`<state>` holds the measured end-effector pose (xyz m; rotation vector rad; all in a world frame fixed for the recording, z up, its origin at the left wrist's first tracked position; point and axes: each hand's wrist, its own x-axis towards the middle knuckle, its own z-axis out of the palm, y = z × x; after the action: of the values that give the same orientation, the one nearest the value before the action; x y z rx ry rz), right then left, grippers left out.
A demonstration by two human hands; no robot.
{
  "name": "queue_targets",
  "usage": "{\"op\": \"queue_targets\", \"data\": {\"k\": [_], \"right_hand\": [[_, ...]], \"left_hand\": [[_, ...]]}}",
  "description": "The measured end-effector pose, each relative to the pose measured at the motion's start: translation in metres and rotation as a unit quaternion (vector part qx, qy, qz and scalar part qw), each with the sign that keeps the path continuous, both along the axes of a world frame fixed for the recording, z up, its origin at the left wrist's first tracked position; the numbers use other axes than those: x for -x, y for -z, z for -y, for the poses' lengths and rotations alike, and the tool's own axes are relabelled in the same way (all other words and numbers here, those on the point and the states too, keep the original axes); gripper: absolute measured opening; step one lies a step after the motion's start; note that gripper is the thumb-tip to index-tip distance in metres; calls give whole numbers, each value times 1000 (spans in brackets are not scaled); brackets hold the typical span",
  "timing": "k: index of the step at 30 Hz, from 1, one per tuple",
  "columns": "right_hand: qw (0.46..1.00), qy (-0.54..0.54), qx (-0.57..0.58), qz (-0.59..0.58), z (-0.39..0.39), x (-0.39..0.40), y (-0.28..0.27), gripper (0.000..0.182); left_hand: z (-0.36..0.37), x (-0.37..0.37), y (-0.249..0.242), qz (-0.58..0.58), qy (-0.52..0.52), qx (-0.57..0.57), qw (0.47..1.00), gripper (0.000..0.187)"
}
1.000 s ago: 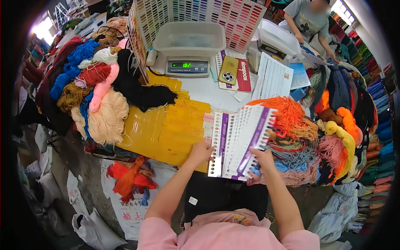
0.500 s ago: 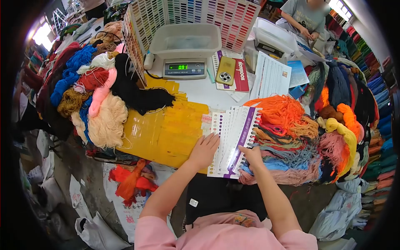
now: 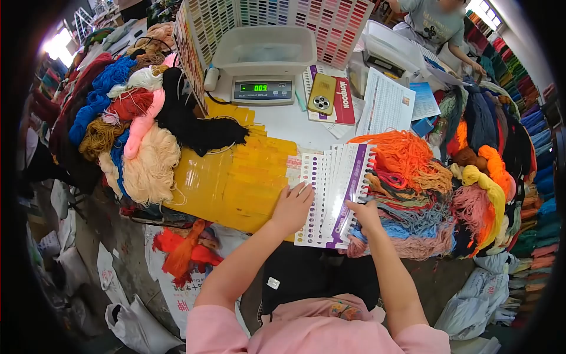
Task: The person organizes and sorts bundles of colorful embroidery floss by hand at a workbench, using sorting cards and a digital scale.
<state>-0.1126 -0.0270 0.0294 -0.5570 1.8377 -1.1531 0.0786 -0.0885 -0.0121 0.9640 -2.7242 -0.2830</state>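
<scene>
A fanned stack of white punched thread cards (image 3: 330, 206) with a purple strip lies on the near edge of the table. Colored yarns run out from the holes along its right edge. My left hand (image 3: 293, 206) rests on the left edge of the stack, fingers stretched out over the cards. On the other side, my right hand (image 3: 365, 215) pinches the purple-striped edge, thumb on top. Right beside it spreads a bundle of multicolored yarn (image 3: 407, 194), orange at the top and blue and pink lower down. Yellow taped board (image 3: 236, 183) lies left of the cards.
An electronic scale (image 3: 263, 89) carries a clear plastic tub (image 3: 265, 50), before color charts (image 3: 253, 15). A phone (image 3: 322, 94) lies on a notebook (image 3: 342, 100). Yarn heaps (image 3: 150, 159) flank the table. Another person (image 3: 433, 26) is at the back right.
The cards and both hands have shifted slightly up and right in view. The scale display went from about 0.91 to 0.09. The other person's hands have moved apart.
</scene>
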Motion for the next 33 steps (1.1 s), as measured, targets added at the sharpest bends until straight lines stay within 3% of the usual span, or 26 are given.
{"op": "queue_targets", "data": {"k": [6,12,19,23,28,33], "right_hand": [[999,-23,-25,2,3,5,10,28],[1000,24,-1,-4,-10,11,-4,29],[997,26,-67,15,-14,7,-13,33],[998,42,-26,26,-18,14,-8,32],[998,12,-63,8,-26,22,-27,30],[997,-31,-62,26,-25,33,-6,36]], "left_hand": [[-6,7,-2,-24,-33,1,999,41],[-10,11,0,-14,-52,5,999,43],[-9,13,-2,-10,-48,8,999,45],[-9,13,-4,-7,-52,21,998,45],[-10,15,-1,0,-51,27,998,46],[-11,19,-11,23,-61,10,998,44]]}}
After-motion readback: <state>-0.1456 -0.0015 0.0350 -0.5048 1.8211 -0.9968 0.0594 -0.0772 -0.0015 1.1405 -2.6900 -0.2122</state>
